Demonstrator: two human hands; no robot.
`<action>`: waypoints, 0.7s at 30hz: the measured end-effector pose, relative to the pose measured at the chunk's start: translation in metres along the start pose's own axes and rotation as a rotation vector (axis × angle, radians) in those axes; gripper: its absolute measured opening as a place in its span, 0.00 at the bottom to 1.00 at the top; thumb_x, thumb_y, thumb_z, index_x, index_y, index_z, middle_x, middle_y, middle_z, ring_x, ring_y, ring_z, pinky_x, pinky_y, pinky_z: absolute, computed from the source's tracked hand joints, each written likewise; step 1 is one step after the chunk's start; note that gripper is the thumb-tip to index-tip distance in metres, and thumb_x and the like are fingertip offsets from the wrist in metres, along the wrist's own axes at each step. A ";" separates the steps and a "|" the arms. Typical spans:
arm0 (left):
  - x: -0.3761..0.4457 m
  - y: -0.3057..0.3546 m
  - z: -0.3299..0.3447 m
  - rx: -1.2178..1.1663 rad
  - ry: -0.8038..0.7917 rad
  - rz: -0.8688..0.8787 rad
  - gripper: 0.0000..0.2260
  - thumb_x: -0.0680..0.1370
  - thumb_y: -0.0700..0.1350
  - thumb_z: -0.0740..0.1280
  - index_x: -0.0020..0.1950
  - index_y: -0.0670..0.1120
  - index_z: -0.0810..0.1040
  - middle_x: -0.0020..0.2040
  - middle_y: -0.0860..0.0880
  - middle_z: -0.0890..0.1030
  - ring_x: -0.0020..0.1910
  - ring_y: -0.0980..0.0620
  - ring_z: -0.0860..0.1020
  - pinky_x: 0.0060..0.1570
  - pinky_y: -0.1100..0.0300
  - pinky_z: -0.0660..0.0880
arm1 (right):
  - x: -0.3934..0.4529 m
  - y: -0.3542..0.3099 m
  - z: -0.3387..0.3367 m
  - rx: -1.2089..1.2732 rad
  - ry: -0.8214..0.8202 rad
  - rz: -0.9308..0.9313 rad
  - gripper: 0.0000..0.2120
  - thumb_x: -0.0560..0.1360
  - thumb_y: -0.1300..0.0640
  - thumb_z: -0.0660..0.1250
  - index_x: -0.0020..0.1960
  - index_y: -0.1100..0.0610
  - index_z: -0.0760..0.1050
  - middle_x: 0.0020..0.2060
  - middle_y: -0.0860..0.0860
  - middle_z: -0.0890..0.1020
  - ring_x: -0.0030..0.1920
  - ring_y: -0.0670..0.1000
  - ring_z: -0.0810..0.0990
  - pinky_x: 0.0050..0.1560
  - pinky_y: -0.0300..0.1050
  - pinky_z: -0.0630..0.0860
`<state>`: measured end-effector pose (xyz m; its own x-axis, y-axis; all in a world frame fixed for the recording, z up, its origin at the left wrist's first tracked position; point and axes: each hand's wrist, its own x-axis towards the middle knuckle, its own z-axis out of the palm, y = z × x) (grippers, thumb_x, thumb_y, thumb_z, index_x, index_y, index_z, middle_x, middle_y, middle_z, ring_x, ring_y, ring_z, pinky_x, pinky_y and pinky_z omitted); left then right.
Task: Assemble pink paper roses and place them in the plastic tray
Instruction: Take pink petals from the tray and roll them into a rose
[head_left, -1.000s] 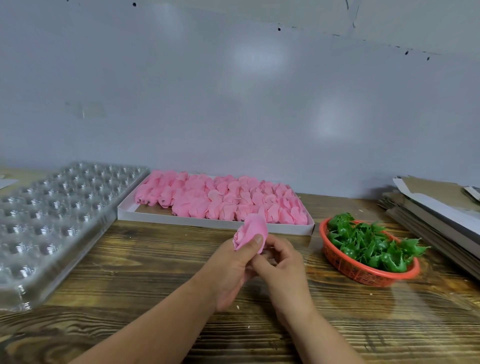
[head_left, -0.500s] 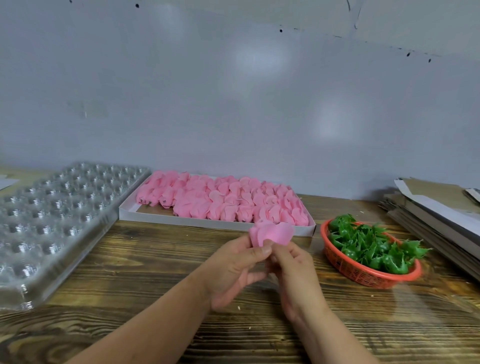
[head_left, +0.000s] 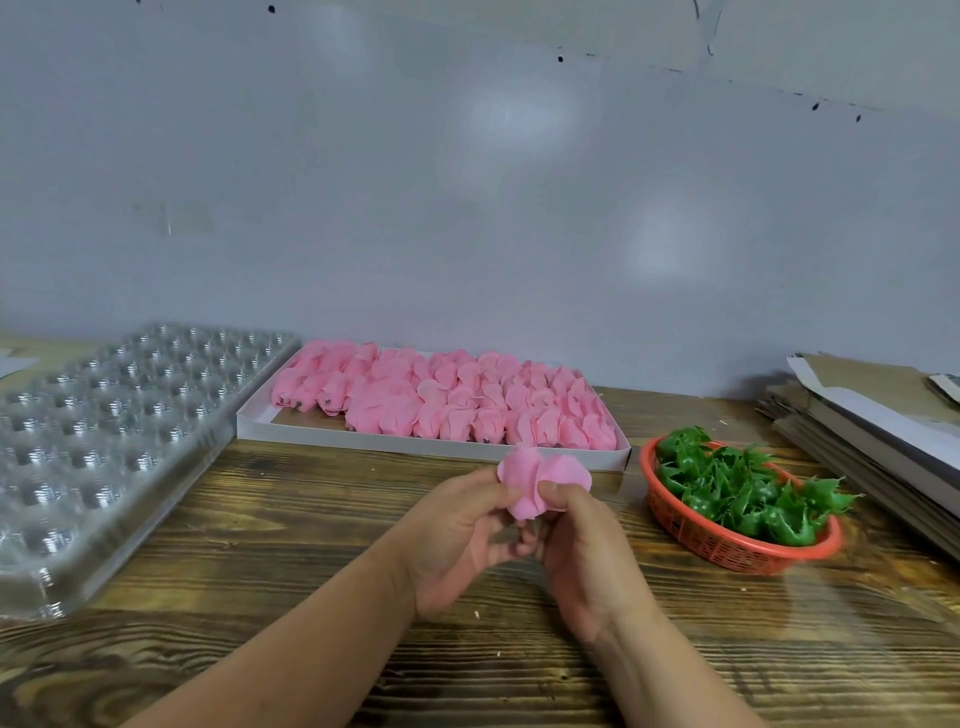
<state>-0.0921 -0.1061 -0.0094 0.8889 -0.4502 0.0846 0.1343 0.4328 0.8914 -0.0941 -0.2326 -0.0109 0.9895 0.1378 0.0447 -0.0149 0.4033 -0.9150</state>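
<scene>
- Pink paper rose (head_left: 540, 480) held above the worktop (head_left: 311, 519), centre of view, pinched between both hands at its lower part.
- Left hand (head_left: 457, 540): fingers curled, thumb tip pressed on the left side of the rose. Right hand (head_left: 587, 561): fingers curled, thumb tip on the right side, just below the spread petals.
- Petals fanned upward and away from the fingers; base of the rose pointing down into the gap between the two palms. Whether a green calyx is already on the base: cannot tell, hidden by fingers.
- Long axis of the rose roughly upright, tilted slightly away toward the wall.
- Plastic tray (head_left: 104, 441) well apart, to the left, cavities visibly unfilled. Left hand nearer to it; likely the one to carry the finished rose across.
- Red basket (head_left: 727, 545) of green calyx pieces (head_left: 737, 488) to the right, near the right hand; a reach for one would fall to that hand.
- White box (head_left: 415, 441) of pink petal blanks (head_left: 441, 400) directly beyond the held rose, against the wall.
- Judged step: shaping petals, placement not yet begun.
</scene>
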 end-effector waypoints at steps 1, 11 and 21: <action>0.000 0.000 0.000 -0.009 0.000 -0.001 0.07 0.71 0.41 0.67 0.46 0.44 0.84 0.41 0.45 0.78 0.39 0.50 0.73 0.44 0.55 0.69 | 0.000 0.000 0.000 -0.003 -0.010 0.009 0.12 0.72 0.62 0.61 0.36 0.60 0.82 0.29 0.53 0.77 0.29 0.46 0.72 0.30 0.40 0.68; 0.004 -0.003 -0.003 0.023 0.121 0.016 0.14 0.70 0.40 0.73 0.54 0.39 0.79 0.50 0.40 0.83 0.49 0.43 0.80 0.52 0.52 0.78 | -0.001 0.000 -0.001 -0.138 0.125 -0.087 0.12 0.74 0.61 0.66 0.33 0.56 0.81 0.26 0.49 0.77 0.26 0.45 0.72 0.28 0.38 0.69; 0.005 -0.003 -0.006 0.049 0.196 -0.011 0.19 0.67 0.39 0.73 0.57 0.42 0.78 0.51 0.44 0.85 0.52 0.48 0.83 0.45 0.59 0.80 | -0.001 -0.005 -0.005 -0.097 0.205 -0.206 0.08 0.68 0.66 0.72 0.45 0.64 0.76 0.28 0.52 0.80 0.26 0.46 0.77 0.26 0.37 0.74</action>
<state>-0.0853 -0.1045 -0.0142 0.9563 -0.2923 -0.0091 0.1274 0.3883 0.9127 -0.0943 -0.2396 -0.0083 0.9787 -0.1275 0.1607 0.1935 0.3141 -0.9295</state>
